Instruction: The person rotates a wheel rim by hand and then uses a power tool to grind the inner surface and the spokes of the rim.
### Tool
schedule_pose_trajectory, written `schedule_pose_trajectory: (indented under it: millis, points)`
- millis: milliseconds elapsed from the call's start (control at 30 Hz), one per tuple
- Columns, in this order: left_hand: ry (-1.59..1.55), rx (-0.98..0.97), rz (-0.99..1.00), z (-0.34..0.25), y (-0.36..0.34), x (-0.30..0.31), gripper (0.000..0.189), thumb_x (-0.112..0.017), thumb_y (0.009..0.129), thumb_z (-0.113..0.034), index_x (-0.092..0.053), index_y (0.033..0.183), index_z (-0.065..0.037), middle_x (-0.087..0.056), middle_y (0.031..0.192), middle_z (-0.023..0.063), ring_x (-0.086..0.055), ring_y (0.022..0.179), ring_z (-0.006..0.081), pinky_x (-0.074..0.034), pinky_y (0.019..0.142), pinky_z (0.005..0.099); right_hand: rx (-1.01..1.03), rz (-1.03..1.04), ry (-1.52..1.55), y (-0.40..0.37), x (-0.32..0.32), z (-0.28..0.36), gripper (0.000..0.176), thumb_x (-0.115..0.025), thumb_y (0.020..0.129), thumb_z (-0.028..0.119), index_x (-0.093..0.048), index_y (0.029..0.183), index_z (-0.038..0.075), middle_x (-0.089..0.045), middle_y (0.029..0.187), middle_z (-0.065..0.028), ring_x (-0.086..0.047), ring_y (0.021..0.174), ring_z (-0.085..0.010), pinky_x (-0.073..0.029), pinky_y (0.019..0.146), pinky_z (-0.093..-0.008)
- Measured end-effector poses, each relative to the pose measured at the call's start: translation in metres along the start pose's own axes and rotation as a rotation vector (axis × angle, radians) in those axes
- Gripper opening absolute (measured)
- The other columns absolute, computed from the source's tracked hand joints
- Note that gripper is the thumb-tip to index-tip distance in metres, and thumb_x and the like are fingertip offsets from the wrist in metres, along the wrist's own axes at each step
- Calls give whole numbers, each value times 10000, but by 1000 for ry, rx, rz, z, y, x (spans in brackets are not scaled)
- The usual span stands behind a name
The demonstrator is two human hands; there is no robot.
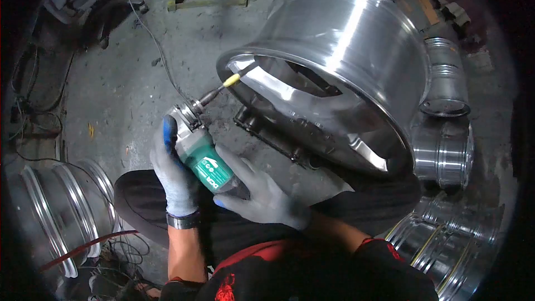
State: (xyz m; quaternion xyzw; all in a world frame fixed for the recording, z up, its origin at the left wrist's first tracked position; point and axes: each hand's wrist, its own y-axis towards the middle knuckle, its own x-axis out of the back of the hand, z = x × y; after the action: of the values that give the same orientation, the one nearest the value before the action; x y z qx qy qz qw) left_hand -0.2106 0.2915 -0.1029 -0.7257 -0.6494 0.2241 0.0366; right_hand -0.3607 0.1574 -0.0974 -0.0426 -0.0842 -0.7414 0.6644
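A green and silver angle grinder [207, 163] is held in both my gloved hands over my lap. My left hand [174, 175] wraps the metal gear head from the left side. Around the rear of the green body closes my right hand [259, 192], thumb and fingers on either side. From the grinder's head a metal shaft with a yellow collar [232, 80] points up and right. Its dark tip overlaps a spoke just inside the lip of a large polished alloy wheel [334, 33]. The wheel lies tilted on its side, its spoked face towards me, on a dark metal support [273, 142].
Silver wheel rims [56, 206] lie at the lower left, and more rims [443, 156] are stacked along the right. A thin cable [150, 36] runs across the grey floor to the grinder's head. A metal frame [206, 3] stands at the back.
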Motion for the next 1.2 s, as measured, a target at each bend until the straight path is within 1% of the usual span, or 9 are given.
schedule_pose_trajectory:
  millis: [333,400,533,767,867,933,1000,1067,1200]
  points:
    - [-49,16,26,-4,-8,-6,495,-604,1091,-503,-696,1248,-43,-754,990,142,-723,827,253,-597,783,374,74,-33,-22,-1,-8,-8,932,-839,955,171,-306,1700,0,-535,1545,-322,-581,1429,-441,-472,1169,-486]
    - [-86,6,4,-5,-11,-9,466,-597,1114,-439,-749,1161,-2,-750,947,107,-733,774,200,-599,704,344,71,-32,-23,-2,-8,-8,930,-837,956,170,-306,1700,-2,-533,1546,-323,-580,1431,-442,-473,1169,-487]
    - [-3,-38,-14,6,0,-1,466,-601,1112,-442,-744,1184,-4,-753,953,116,-735,773,211,-603,700,347,57,-43,-13,-8,-9,-8,928,-833,960,166,-301,1700,-9,-529,1546,-324,-567,1444,-439,-468,1175,-485]
    - [-143,6,19,-5,-14,-11,452,-599,1112,-429,-737,1219,-13,-748,993,112,-739,813,219,-610,725,359,82,0,-26,1,-1,-14,934,-832,965,205,-299,1702,-8,-518,1572,-326,-562,1446,-453,-447,1198,-493]
    - [-159,56,-6,8,-15,-7,465,-573,1124,-434,-725,1230,-8,-745,1000,110,-737,831,219,-611,747,353,101,-9,-81,-8,-1,-16,946,-801,978,253,-261,1722,29,-490,1593,-346,-574,1410,-508,-483,1176,-518]
    - [-140,10,9,23,-19,-3,476,-561,1128,-439,-718,1240,-4,-739,1009,105,-728,834,212,-606,755,350,-64,50,-103,-22,5,-16,955,-813,967,260,-271,1733,85,-552,1509,-330,-617,1345,-496,-522,1116,-517]
    - [-249,87,49,22,-39,-18,443,-536,1151,-396,-716,1238,-2,-730,1022,77,-701,848,170,-587,761,335,-47,27,-142,-35,11,-20,958,-824,956,251,-285,1733,98,-572,1467,-320,-634,1310,-486,-536,1084,-515]
    - [-110,9,-14,41,-39,-15,437,-530,1161,-382,-723,1237,2,-730,1028,66,-687,862,148,-571,788,318,-28,6,-180,-45,17,-21,961,-836,946,243,-298,1732,112,-592,1425,-311,-651,1276,-477,-550,1052,-513]
    - [30,-24,47,63,-47,-13,454,-511,1174,-379,-733,1244,11,-740,1048,62,-678,901,125,-555,830,327,-70,18,-122,-62,27,-24,954,-851,930,225,-332,1720,96,-603,1391,-299,-664,1242,-467,-556,1032,-496]
